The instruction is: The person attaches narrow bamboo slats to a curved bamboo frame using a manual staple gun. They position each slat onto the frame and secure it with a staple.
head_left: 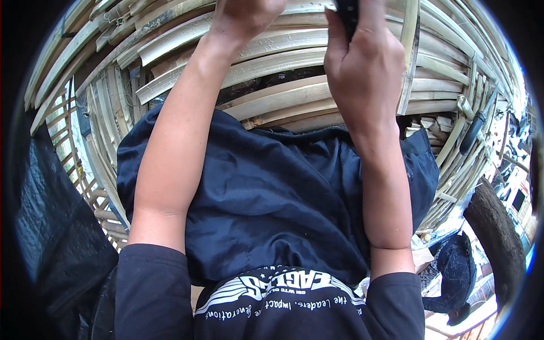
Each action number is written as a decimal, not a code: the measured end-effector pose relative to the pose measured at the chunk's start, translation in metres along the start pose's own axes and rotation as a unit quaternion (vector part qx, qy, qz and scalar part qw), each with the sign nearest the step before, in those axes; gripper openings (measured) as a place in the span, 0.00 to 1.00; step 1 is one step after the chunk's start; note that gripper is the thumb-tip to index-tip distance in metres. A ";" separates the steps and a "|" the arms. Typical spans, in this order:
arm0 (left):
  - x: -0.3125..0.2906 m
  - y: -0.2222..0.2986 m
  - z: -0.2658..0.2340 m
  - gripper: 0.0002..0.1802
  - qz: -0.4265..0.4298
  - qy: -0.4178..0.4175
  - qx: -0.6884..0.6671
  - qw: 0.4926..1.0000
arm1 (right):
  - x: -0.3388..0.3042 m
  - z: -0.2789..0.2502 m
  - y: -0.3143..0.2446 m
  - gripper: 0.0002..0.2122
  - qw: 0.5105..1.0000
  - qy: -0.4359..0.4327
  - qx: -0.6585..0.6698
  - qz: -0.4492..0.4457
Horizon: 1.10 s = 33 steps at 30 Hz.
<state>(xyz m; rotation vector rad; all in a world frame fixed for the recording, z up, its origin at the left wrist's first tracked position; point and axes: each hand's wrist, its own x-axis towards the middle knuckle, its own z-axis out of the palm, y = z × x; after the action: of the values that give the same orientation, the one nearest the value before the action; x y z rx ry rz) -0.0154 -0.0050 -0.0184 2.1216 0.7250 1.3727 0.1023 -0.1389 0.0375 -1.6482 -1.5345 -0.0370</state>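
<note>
My right hand [365, 68] is closed around a black handle [347, 17] at the top edge of the head view. The far end of that handle is cut off, so its kind does not show. To its left, my left hand [246, 14] reaches out over pale split bamboo strips [289, 62]. Its fingers lie beyond the upper edge, and what they touch is hidden. Long strips spread crosswise beneath both hands, and one narrow strip [409, 62] stands lengthwise beside my right hand.
Dark blue cloth [272, 187] covers my lap. A slim black-handled tool [473, 133] rests against bamboo at the right. Farther right are a rough log [498, 243] and a dark, patterned shape like a bird [456, 272]. Black sheeting [56, 221] hangs at the left.
</note>
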 end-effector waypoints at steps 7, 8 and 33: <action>-0.003 0.000 -0.001 0.08 -0.020 -0.017 0.012 1.000 | -0.006 0.007 0.004 0.18 0.999 -0.048 -0.024 -0.010; -0.002 -0.001 -0.003 0.08 -0.004 -0.021 0.041 0.999 | -0.008 0.010 0.006 0.18 0.999 -0.032 -0.019 -0.034; 0.005 -0.008 0.002 0.08 0.016 0.015 0.022 1.000 | -0.012 0.003 -0.008 0.14 0.988 0.102 -0.076 -0.082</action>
<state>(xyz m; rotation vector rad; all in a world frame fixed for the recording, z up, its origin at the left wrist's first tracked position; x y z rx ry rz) -0.0137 0.0038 -0.0214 2.1594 0.7418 1.4210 0.0913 -0.1478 0.0329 -1.5778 -1.5350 -0.4087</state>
